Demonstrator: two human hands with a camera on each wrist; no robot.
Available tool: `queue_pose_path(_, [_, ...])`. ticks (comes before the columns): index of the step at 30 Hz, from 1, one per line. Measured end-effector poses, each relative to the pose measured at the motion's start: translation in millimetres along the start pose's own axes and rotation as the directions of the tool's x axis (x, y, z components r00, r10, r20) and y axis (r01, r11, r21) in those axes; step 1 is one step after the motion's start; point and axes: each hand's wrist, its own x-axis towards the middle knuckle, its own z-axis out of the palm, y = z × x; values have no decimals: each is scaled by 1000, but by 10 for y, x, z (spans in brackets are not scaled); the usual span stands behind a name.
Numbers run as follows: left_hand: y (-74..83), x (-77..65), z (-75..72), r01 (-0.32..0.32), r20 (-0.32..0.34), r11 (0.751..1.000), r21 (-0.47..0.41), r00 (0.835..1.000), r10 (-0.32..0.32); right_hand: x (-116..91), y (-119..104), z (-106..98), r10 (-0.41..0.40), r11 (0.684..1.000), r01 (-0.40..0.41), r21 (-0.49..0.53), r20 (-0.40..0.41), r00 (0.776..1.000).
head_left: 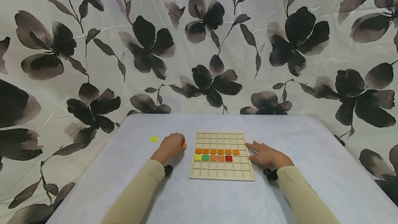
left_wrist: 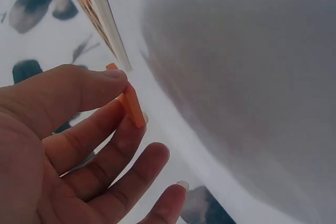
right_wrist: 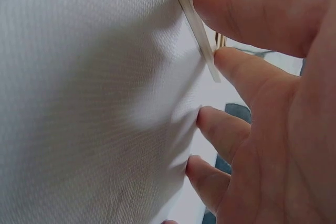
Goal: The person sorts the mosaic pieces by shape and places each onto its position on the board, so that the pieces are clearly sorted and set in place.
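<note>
Left of a pale wooden grid board (head_left: pixel 222 174), my left hand (head_left: pixel 170 146) pinches a flat orange tile (left_wrist: pixel 133 103) between thumb and fingers. In the left wrist view the tile is seen nearly edge-on, the other fingers loosely bent below it. My right hand (head_left: pixel 266 155) rests at the board's right edge, thumb and forefinger touching it and fingers extended. One row of the board holds several orange discs (head_left: pixel 212 151). In the row nearer me lie a yellow tile (head_left: pixel 198 157), a green tile (head_left: pixel 205 157), two orange tiles (head_left: pixel 216 158) and a red tile (head_left: pixel 228 158).
A loose yellow square (head_left: pixel 153 139) lies on the white-covered table (head_left: pixel 217 203), to the left beyond my left hand. Behind the table's far edge hangs a white cloth (head_left: pixel 180 54) printed with dark flowers. Each wrist wears a small black device.
</note>
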Motion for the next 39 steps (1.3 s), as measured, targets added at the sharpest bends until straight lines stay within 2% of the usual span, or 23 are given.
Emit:
queue_pose_path(10, [263, -21, 81, -110, -2, 994, 10, 994, 110, -14, -4, -9, 1, 1000, -1, 7, -9, 1000])
queue_pose_path(17, [443, -61, 43, -117, 6, 993, 28, 993, 117, 11, 8, -4, 22, 1000, -22, 4, -11, 1000])
queue_pose_path(27, [639, -133, 28, -176, 9, 983, 45, 984, 176, 3, 22, 16, 4, 1000, -4, 0, -8, 1000])
queue_pose_path(33, [735, -150, 48, -221, -7, 973, 68, 975, 222, 1, 24, 19, 0, 1000, 0, -6, -11, 1000])
queue_pose_path(39, [820, -164, 67, -262, -25, 964, 53, 964, 264, -4, 23, 10, -13, 1000, 13, -12, -15, 1000])
